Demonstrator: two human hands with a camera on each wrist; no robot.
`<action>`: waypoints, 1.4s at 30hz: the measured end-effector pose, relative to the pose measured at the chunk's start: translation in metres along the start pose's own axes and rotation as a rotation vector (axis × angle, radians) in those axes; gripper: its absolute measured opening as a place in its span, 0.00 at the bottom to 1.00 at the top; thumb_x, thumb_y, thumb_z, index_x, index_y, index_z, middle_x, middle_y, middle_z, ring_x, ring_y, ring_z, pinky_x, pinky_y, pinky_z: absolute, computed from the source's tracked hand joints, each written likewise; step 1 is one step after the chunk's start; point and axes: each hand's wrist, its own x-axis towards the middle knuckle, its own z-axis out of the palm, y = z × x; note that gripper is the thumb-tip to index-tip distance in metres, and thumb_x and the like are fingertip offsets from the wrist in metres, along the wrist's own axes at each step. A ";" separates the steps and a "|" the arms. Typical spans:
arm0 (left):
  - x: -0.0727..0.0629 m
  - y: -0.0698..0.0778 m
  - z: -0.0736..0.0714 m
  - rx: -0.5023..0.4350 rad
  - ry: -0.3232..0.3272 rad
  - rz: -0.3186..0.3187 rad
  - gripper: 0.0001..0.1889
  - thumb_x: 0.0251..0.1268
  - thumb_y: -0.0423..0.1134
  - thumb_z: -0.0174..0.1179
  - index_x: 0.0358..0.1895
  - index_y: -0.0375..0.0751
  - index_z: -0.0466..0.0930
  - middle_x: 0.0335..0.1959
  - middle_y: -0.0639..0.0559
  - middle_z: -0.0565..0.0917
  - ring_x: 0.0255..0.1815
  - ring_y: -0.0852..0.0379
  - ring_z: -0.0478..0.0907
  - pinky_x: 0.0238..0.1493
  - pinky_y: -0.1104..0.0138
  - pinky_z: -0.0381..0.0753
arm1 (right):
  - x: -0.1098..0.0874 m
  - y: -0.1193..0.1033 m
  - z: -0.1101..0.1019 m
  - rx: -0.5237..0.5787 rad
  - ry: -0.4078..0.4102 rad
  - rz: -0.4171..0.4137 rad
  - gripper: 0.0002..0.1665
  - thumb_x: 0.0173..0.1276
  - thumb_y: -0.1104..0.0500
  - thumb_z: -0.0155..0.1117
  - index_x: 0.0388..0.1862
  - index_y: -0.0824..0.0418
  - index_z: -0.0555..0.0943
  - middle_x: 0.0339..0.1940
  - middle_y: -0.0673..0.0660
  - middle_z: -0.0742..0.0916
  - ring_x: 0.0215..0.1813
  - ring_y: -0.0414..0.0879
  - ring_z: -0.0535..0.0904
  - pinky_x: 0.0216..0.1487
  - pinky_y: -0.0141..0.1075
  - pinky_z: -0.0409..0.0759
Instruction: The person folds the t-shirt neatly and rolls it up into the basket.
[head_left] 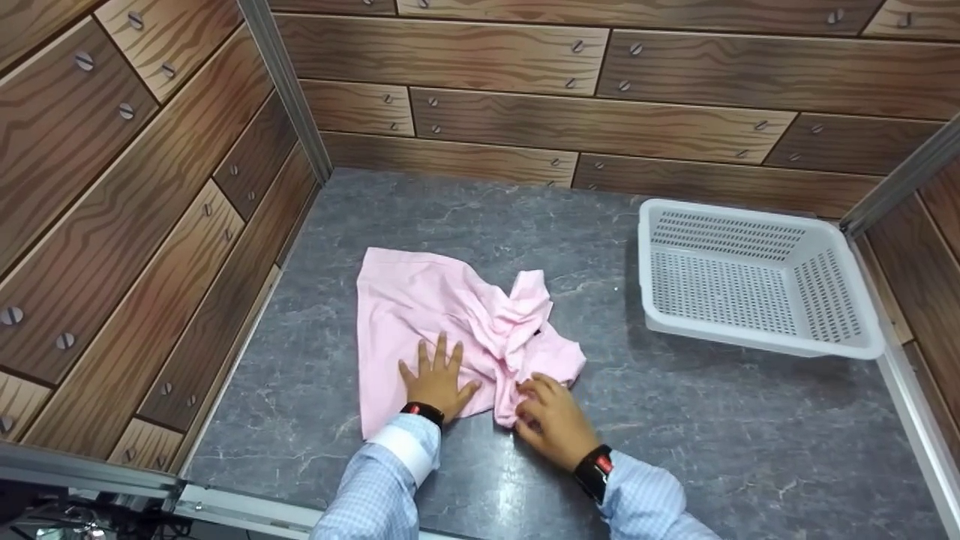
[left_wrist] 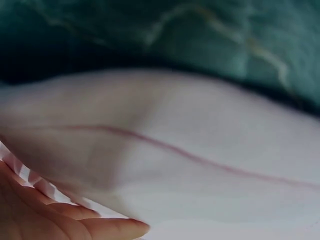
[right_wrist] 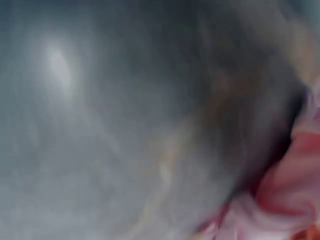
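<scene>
A pink short-sleeved shirt (head_left: pixel 420 292) lies on the grey tabletop, its wide lower part spread to the left and its sleeve end bunched up on the right. My left hand (head_left: pixel 439 386) rests on the spread part with its fingers apart and straight. In the left wrist view some fingers (left_wrist: pixel 75 220) show beside a pale stretch of cloth (left_wrist: pixel 210 130). At the bunched near edge is my right hand (head_left: pixel 555 420), fingers bent against the fabric; whether they pinch it is unclear. Folds of the shirt (right_wrist: pixel 285 200) appear blurred at the lower right of the right wrist view.
A white perforated plastic basket (head_left: pixel 757 345) stands at the right of the tabletop (head_left: pixel 600 247). Wood-patterned panels (head_left: pixel 450 60) wall in the back and both sides, joined by metal posts. A metal rail (head_left: pixel 240 506) runs along the front edge.
</scene>
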 end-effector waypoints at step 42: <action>0.000 -0.002 -0.008 -0.034 -0.036 0.004 0.42 0.63 0.70 0.50 0.78 0.59 0.52 0.82 0.52 0.47 0.80 0.35 0.41 0.68 0.28 0.43 | 0.005 0.050 -0.066 0.348 0.304 0.873 0.11 0.67 0.68 0.59 0.47 0.69 0.80 0.29 0.62 0.85 0.26 0.38 0.74 0.27 0.30 0.71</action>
